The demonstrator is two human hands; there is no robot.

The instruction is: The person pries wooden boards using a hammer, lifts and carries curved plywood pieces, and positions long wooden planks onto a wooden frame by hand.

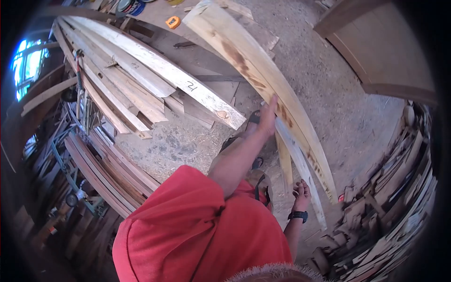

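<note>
A long pale board point(263, 61) with brown stains runs from the top middle down to the right. My left hand point(268, 116) is against its near edge, with the fingers closed round that edge. My right hand point(301, 190) is lower down, its fingers curled beside a narrower whitish board point(300, 164); whether anything is between them is too small to make out. A dark watch is on my right wrist. Another yellowish piece point(284, 162) slants down between my two hands.
Long boards point(188, 91), one marked with a number, lie at the upper left. An orange tape measure point(173, 22) sits beyond them. Reddish planks point(105, 169) are at the lower left, scrap wood point(376, 211) at the right, and a wooden panel point(376, 47) at the upper right.
</note>
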